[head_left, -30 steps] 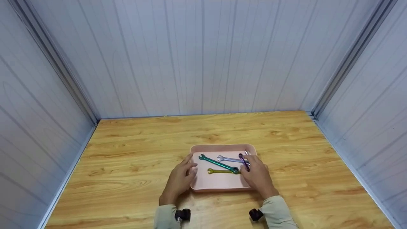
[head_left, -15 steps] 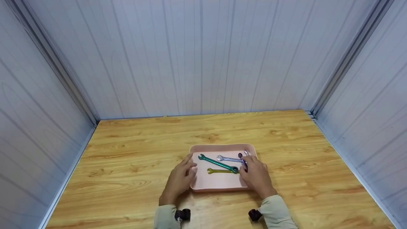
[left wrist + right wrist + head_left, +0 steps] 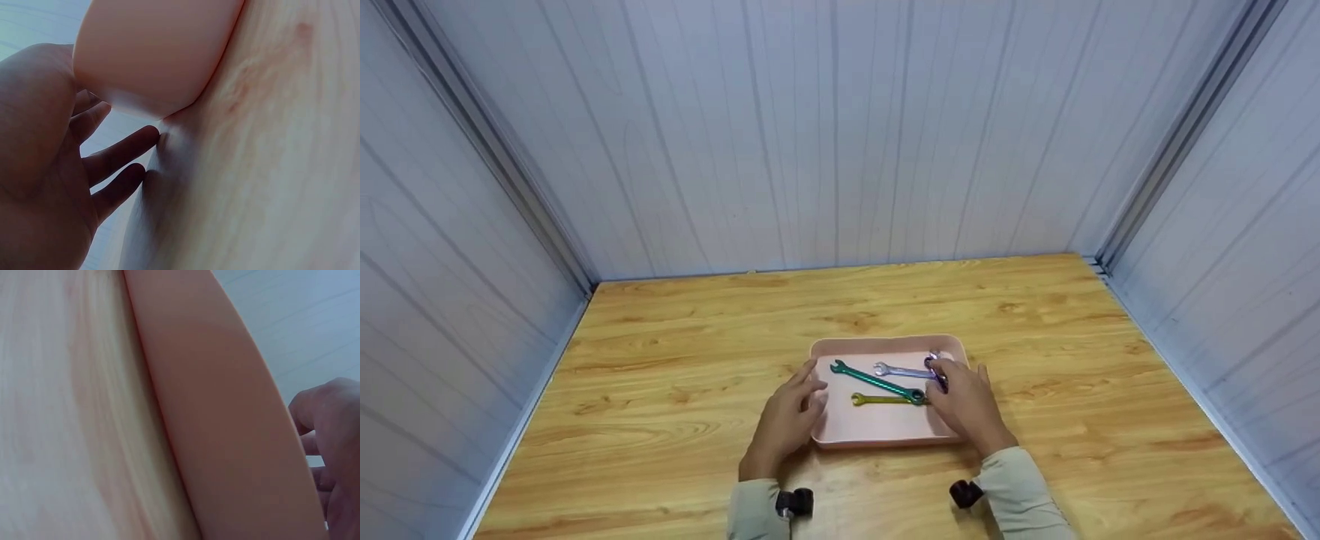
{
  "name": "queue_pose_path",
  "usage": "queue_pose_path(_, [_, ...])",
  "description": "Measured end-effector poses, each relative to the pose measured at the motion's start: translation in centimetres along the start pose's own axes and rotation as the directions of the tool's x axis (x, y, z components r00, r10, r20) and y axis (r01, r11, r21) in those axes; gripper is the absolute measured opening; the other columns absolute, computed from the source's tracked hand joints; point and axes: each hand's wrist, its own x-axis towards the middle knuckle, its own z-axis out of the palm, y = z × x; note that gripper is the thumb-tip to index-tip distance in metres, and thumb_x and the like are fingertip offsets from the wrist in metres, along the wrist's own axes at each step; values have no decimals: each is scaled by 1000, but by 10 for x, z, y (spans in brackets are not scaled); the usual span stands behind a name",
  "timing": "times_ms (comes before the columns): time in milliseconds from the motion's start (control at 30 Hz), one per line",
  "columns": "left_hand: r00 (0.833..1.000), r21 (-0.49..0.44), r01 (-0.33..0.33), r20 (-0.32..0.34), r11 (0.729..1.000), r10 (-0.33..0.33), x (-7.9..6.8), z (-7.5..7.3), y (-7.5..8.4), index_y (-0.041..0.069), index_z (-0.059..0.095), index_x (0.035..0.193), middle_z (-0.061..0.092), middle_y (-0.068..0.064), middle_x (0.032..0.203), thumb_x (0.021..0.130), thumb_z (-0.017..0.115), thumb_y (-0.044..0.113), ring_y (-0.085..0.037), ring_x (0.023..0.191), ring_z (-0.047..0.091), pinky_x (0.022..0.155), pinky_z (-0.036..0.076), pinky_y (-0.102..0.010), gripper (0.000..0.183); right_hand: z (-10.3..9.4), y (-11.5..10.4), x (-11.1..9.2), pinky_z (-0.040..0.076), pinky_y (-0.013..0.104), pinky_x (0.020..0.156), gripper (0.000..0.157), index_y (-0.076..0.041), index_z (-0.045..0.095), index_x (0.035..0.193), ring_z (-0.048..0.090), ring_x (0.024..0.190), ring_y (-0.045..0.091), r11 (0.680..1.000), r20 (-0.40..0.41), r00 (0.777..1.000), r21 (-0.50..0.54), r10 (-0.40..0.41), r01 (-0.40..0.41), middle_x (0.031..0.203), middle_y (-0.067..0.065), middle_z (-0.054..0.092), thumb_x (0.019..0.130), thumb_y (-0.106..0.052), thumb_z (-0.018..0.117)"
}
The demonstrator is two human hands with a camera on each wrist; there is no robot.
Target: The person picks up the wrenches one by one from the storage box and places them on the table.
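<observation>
Several wrenches lie in a shallow pink tray (image 3: pixel 877 431). A green wrench (image 3: pixel 874 379) slants across a yellow-green wrench (image 3: pixel 879 400), and a silver wrench (image 3: pixel 904 372) lies behind them. At the tray's right side my right hand (image 3: pixel 971 405) reaches over the wall and pinches a purple wrench (image 3: pixel 930 363), mostly covered by the fingers. Another shiny metal end (image 3: pixel 934 354) shows just beyond it. My left hand (image 3: pixel 781 426) rests at the tray's left wall, thumb over the rim. In the left wrist view its extended fingers (image 3: pixel 126 151) are outside the wall, close to the tabletop.
The tray stands on a wood-grain table (image 3: pixel 682 360). Pale panelled walls (image 3: pixel 840 135) enclose the table at the back and both sides. Beside each sleeve is a small black wrist camera, the left one (image 3: pixel 795 502) and the right one (image 3: pixel 965 493).
My right fingers have closed over the purple wrench, and its exposed end has shifted slightly against the shiny metal end behind it. My left hand stays at the tray's left wall.
</observation>
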Motion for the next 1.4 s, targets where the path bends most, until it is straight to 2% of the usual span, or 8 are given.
queue_pose_path(100, [1000, 3, -25, -8, 1000, 25, 0, 1, 0, 7, 72, 120, 40, -2, 158, 99, 63, 18, -30, 140, 42, 111, 37, -51, 25, 1, -3, 3, 12, 59, 119, 35, -3, 67, 125, 61, 120, 28, 1000, -6, 1000, -6, -7, 7, 124, 12, 68, 93, -19, 65])
queue_pose_path(167, [999, -3, -35, -9, 999, 35, 0, 2, 1, 6, 72, 120, 40, -3, 157, 99, 63, 17, -31, 139, 42, 111, 37, -51, 25, 3, -5, 4, 23, 55, 117, 34, -3, 68, 123, 62, 112, 26, 1000, -7, 1000, -9, -3, 3, 121, 10, 69, 93, -19, 65])
queue_pose_path(267, [999, -15, -38, -10, 999, 37, 0, 2, 2, 6, 72, 119, 40, -4, 157, 99, 62, 17, -32, 139, 42, 112, 35, -52, 25, 6, -7, 4, 42, 48, 105, 33, -4, 68, 122, 59, 101, 23, 1000, 1, 1000, 9, 15, -15, 116, 8, 69, 93, -19, 65])
queue_pose_path(367, [999, -10, -36, -18, 999, 36, 0, 2, 2, 7, 72, 118, 41, -4, 157, 99, 63, 17, -32, 139, 43, 112, 35, -52, 24, 9, -7, 4, 51, 43, 91, 30, -6, 69, 121, 56, 96, 21, 999, 5, 1000, 39, 9, -10, 113, 6, 68, 94, -19, 65])
queue_pose_path(733, [1000, 6, 1, -6, 1000, -1, 1, 1, 3, 9, 72, 120, 40, -1, 158, 99, 64, 20, -31, 140, 42, 113, 34, -52, 26, 15, -3, 8, 50, 44, 95, 22, -4, 71, 113, 60, 104, 21, 984, -25, 996, 157, -85, 88, 112, 6, 68, 93, -13, 69])
queue_pose_path(967, [1000, 5, -27, -17, 1000, 27, -1, 0, 1, 8, 72, 120, 41, -2, 157, 99, 62, 21, -31, 139, 43, 112, 35, -51, 26, 19, -3, 13, 50, 45, 97, 21, -7, 72, 112, 61, 108, 21, 981, -7, 995, 167, -103, 103, 113, 4, 68, 92, -13, 71])
queue_pose_path(1133, [1000, 0, -14, -20, 1000, 14, -1, -1, 0, 8, 73, 119, 41, -2, 157, 99, 63, 20, -32, 139, 42, 113, 35, -52, 25, 20, -3, 17, 50, 45, 97, 22, -7, 72, 114, 62, 108, 20, 978, 6, 994, 178, -107, 104, 112, 3, 69, 93, -12, 70])
queue_pose_path(1400, [1000, 4, 3, -13, 1000, -3, -1, -1, 0, 9, 73, 119, 41, 0, 157, 99, 62, 21, -30, 140, 41, 113, 34, -51, 25, 20, 1, 18, 51, 45, 94, 21, -4, 72, 112, 62, 105, 22, 968, -30, 988, 197, -151, 154, 109, 5, 69, 91, -7, 70])
